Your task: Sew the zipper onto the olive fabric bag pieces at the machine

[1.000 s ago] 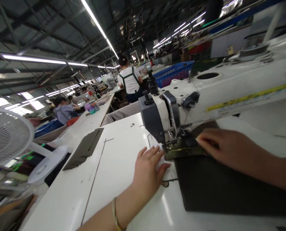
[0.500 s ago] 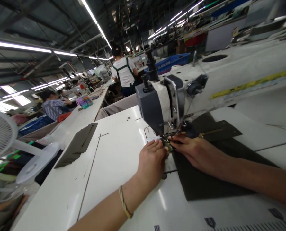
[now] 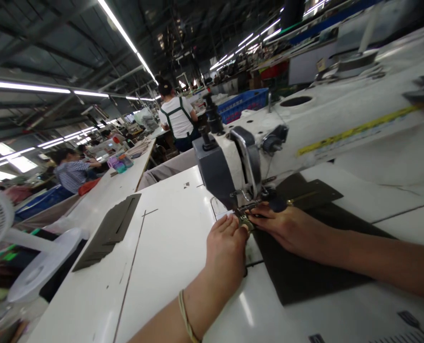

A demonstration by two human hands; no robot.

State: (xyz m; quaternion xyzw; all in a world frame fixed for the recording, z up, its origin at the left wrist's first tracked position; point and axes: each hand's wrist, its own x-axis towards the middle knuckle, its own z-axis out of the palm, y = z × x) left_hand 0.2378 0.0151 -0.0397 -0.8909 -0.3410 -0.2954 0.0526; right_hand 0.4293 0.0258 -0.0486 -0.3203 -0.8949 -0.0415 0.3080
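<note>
A sewing machine (image 3: 215, 166) stands over the white table, its presser foot low between my fingertips. My left hand (image 3: 226, 247), a band at its wrist, is closed just left of the foot, fingers together and thumb tucked in; what they hold is hidden. From the right, my right hand (image 3: 297, 233) rests on a dark olive fabric panel (image 3: 297, 281), thumb and fingers closed on its edge beside the foot. Behind that hand lies a smaller dark piece (image 3: 324, 189) with a gold-coloured strip (image 3: 303, 197). The needle point cannot be made out.
A fanned stack of dark fabric pieces (image 3: 108, 231) lies on the table's left part. Past the left edge stands a white fan (image 3: 36, 269). Beyond the machine are a blue crate (image 3: 242, 105) and a co-worker (image 3: 178, 119) facing away; another person (image 3: 71, 171) sits farther left.
The view has shifted slightly, so the machine and the stack appear farther left. Both hands stay by the presser foot, and the dark panel has hardly moved under my right hand.
</note>
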